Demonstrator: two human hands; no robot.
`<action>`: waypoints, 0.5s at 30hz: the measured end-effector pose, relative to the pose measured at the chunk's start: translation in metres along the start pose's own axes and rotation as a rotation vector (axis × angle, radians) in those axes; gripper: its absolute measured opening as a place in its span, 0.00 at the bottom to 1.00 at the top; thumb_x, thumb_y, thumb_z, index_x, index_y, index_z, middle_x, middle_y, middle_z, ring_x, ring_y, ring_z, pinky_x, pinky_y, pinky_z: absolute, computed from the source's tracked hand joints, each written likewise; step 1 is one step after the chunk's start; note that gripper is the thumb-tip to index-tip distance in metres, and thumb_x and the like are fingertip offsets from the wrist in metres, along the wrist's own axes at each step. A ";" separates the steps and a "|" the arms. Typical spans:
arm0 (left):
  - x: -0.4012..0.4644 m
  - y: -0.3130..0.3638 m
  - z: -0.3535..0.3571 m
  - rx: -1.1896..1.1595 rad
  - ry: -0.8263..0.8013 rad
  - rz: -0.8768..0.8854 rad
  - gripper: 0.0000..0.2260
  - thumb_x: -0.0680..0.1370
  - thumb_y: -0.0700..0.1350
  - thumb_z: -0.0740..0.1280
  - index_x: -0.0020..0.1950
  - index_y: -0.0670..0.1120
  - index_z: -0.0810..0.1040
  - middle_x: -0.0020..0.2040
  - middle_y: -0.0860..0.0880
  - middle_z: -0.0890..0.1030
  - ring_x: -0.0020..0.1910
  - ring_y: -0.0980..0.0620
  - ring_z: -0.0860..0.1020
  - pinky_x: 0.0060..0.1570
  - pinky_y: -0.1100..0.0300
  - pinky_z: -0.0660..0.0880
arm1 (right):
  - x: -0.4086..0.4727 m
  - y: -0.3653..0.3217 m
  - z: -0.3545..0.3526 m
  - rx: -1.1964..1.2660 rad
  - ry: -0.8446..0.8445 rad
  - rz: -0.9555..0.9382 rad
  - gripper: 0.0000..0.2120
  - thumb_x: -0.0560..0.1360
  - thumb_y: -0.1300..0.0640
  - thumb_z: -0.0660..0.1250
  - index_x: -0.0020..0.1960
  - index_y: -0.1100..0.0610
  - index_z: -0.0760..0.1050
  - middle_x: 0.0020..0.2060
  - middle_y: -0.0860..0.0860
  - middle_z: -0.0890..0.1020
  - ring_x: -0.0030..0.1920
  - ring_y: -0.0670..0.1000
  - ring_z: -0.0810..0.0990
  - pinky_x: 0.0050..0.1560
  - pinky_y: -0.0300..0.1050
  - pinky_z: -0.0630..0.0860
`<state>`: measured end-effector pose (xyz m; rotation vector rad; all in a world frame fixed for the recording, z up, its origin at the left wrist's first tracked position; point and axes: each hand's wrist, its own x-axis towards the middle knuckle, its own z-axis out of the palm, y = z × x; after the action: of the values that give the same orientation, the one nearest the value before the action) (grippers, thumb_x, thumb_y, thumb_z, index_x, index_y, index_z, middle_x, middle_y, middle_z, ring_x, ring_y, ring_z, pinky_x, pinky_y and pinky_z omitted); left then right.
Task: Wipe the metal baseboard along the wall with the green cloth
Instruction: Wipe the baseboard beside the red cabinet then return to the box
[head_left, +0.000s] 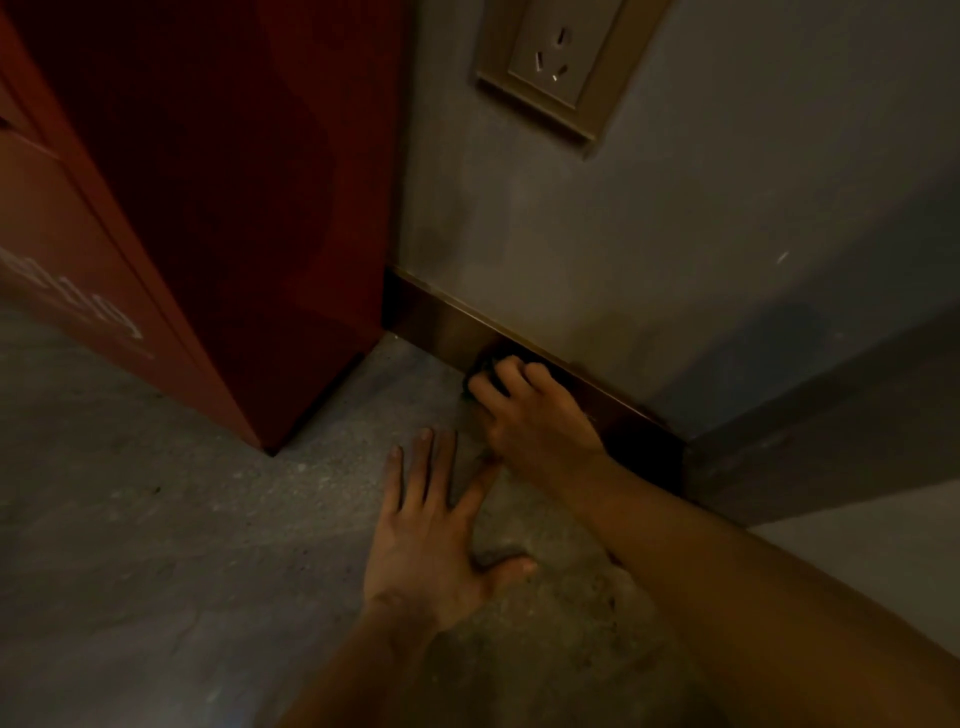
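A brown metal baseboard (441, 325) runs along the foot of the grey wall, from the red cabinet down to a corner at the right. My right hand (530, 410) presses a bunched cloth (484, 370) against the baseboard near its middle; the cloth looks dark in this dim light and is mostly hidden under my fingers. My left hand (431, 535) lies flat on the floor just in front, fingers spread, holding nothing.
A red cabinet (218, 208) stands on the left, its side close to the baseboard's left end. A wall socket (561, 57) sits above. A grey wall (831, 431) juts out at the right. Speckled grey concrete floor (156, 545) fills the foreground.
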<state>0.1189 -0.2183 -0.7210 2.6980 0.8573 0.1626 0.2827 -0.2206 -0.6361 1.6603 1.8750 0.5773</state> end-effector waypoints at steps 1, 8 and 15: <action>0.000 0.000 0.000 0.000 -0.002 0.001 0.45 0.71 0.81 0.50 0.82 0.56 0.57 0.83 0.38 0.50 0.82 0.38 0.42 0.76 0.31 0.51 | -0.005 0.001 0.001 -0.010 -0.022 -0.010 0.15 0.78 0.57 0.56 0.57 0.55 0.80 0.60 0.51 0.74 0.59 0.60 0.73 0.52 0.51 0.71; -0.001 0.001 0.002 -0.004 0.001 -0.002 0.45 0.71 0.82 0.51 0.82 0.57 0.57 0.83 0.39 0.50 0.82 0.38 0.43 0.76 0.31 0.51 | -0.025 0.006 -0.002 -0.019 -0.169 -0.007 0.12 0.75 0.53 0.64 0.57 0.52 0.79 0.62 0.51 0.69 0.60 0.61 0.66 0.54 0.52 0.67; -0.002 0.001 -0.001 0.004 -0.001 -0.011 0.45 0.71 0.82 0.49 0.82 0.58 0.55 0.83 0.40 0.49 0.82 0.39 0.41 0.76 0.32 0.50 | -0.042 0.008 -0.005 0.039 -0.311 0.046 0.17 0.74 0.56 0.66 0.62 0.54 0.76 0.65 0.53 0.66 0.62 0.62 0.64 0.55 0.52 0.67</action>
<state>0.1177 -0.2198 -0.7194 2.6968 0.8729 0.1571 0.2883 -0.2604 -0.6215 1.7112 1.6365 0.2812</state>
